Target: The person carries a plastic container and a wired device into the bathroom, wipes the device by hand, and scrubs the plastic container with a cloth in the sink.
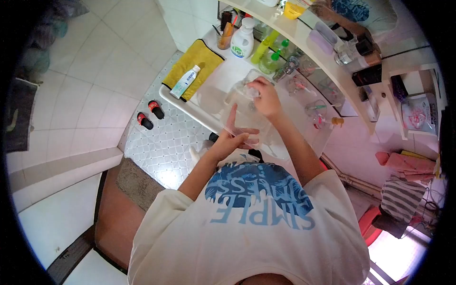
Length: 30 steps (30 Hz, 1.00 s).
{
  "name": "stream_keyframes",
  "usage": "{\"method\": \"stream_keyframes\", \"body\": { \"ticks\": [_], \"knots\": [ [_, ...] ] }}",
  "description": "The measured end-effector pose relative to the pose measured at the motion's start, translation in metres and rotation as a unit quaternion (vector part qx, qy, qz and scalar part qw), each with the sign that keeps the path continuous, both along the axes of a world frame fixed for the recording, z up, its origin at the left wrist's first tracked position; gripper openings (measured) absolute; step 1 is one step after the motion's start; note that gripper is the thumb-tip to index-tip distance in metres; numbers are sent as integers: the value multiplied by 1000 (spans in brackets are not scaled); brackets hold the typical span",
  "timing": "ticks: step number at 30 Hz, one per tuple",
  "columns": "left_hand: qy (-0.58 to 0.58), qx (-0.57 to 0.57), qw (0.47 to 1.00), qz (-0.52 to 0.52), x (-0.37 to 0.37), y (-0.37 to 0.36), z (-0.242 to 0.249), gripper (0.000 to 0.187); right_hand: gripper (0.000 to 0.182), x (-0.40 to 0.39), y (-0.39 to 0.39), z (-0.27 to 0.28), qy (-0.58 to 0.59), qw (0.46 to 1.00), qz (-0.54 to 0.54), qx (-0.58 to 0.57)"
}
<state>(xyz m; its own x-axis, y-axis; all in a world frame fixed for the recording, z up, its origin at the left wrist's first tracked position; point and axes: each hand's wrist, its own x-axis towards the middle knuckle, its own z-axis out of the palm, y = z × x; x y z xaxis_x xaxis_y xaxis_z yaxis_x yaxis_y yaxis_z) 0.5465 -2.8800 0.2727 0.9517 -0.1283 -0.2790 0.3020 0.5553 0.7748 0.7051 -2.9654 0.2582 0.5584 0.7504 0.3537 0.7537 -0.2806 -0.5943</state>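
Observation:
My left hand [236, 138] supports a clear plastic container [229, 114] over the white sink, its fingers spread along the near side and seen partly through the plastic. My right hand [266, 98] is closed at the far end of the container, pinching a small whitish, see-through wad [251, 91] whose kind I cannot tell. Just left of the hands, a white and blue tube [185, 82] lies on a folded yellow towel [199, 59] at the sink's edge.
The white sink [167, 96] has a white pump bottle [243, 39], a green-topped bottle [270, 61] and a cup with combs [225, 38] along its back. A shelf [304, 35] curves above them. Red and black slippers [156, 109] stand on the tiled floor.

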Motion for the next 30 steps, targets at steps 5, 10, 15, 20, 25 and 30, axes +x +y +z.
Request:
{"method": "stream_keyframes", "body": {
  "ticks": [5,10,15,20,25,30],
  "knots": [
    [15,-11,1000,17,-3,1,-5,70,36,-14,5,12,84,995,44,-28],
    [61,37,996,48,-8,5,-34,37,38,-60,12,25,147,970,191,3],
    [32,24,999,7,-7,18,-28,37,39,-43,15,39,65,984,163,-33],
    [-43,24,999,24,-4,26,3,64,39,-11,15,47,-10,996,87,-6],
    [-61,119,991,-28,-5,29,8,72,38,27,10,48,-77,994,-42,-69],
    [-59,101,993,-23,-5,27,13,71,40,31,13,44,-93,992,-45,-67]
  ]
}}
